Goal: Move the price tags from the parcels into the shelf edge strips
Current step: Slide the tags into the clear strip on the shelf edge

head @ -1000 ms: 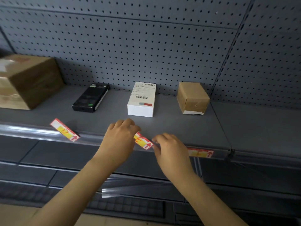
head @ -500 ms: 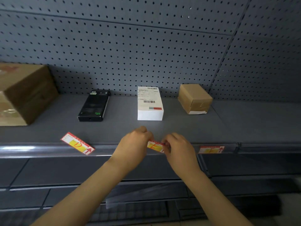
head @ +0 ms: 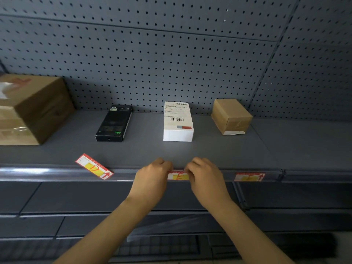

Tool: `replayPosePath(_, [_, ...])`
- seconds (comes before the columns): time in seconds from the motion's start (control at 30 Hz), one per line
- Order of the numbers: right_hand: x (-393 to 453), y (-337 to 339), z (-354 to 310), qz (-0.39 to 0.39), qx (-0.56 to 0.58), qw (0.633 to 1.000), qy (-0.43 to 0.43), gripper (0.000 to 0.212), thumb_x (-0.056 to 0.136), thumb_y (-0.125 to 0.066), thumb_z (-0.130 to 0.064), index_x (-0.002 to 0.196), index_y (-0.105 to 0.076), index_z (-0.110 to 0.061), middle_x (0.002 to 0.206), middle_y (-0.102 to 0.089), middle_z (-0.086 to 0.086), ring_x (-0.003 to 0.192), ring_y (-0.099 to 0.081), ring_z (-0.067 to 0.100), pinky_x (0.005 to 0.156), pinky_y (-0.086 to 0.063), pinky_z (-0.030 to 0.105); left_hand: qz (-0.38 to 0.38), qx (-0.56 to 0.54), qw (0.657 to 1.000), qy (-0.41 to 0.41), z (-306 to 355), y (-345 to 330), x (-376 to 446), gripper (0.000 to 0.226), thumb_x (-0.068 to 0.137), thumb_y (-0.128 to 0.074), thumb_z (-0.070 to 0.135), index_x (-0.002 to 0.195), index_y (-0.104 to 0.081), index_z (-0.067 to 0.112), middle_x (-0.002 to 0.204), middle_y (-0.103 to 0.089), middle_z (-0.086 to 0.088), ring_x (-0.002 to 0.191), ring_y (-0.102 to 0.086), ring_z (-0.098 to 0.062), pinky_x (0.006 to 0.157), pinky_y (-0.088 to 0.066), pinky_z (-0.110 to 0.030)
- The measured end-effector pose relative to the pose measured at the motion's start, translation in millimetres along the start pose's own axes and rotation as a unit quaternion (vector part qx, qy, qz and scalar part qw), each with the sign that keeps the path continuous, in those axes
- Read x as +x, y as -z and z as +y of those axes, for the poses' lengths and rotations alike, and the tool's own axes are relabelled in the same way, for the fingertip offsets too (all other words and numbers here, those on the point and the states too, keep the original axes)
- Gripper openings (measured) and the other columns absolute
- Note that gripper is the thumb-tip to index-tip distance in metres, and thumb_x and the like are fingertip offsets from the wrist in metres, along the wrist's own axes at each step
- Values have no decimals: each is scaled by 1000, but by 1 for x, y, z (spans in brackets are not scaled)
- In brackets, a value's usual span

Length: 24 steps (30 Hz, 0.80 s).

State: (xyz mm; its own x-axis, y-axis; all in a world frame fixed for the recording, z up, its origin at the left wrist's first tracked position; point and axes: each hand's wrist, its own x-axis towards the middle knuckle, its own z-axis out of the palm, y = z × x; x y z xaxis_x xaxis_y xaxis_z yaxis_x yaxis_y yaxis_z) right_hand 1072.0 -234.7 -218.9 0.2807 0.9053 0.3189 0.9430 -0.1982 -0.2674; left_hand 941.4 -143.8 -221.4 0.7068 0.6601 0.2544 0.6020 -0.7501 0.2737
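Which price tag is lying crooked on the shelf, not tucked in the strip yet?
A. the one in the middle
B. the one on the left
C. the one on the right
B: the left price tag lies slanted across the shelf edge strip, untouched by either hand.

The scene is dim and cool-toned, the dark grey perforated metal back panel fading darker toward the upper corners. Light falls from the upper left: a white glare streak lies on the clear plastic shelf edge strip at the left. The large brown cardboard box at the left edge looks soft and overexposed on its taped top. Wide-angle distortion bends the panel seams and shelf lines near the borders.
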Motion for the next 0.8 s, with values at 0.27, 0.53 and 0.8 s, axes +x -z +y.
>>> replayPosePath(0.27, [-1,-4,1,-10,-4,1000,10,20,79,-60,6,88,-70,-9,86,-62,6,81,-55,23,60,-42,31,-5,34,999,15,9,5,-8,27,56,-82,-9,68,-71,13,66,-62,-6,47,-60,-24,39,-28,-21])
replayPosePath(0.53, [-1,-2,2,-21,-2,1000,12,25,83,-55,3,98,-70,-11,95,-64,4,89,-55,20,69,-47,30,28,53,998,13,11,3,-8,34,44,-82,-12,62,-71,15,58,-63,-5,42,-58,-24,40,-44,-25])
replayPosePath(0.8, [-9,-6,-6,-23,-10,1000,11,24,84,-56,0,104,-65,-9,100,-58,6,93,-51,23,78,-44,31,19,56,998,17,3,-7,-16,35,78,-60,-2,105,-66,18,98,-64,-5,85,-63,-26,73,-52,-33])
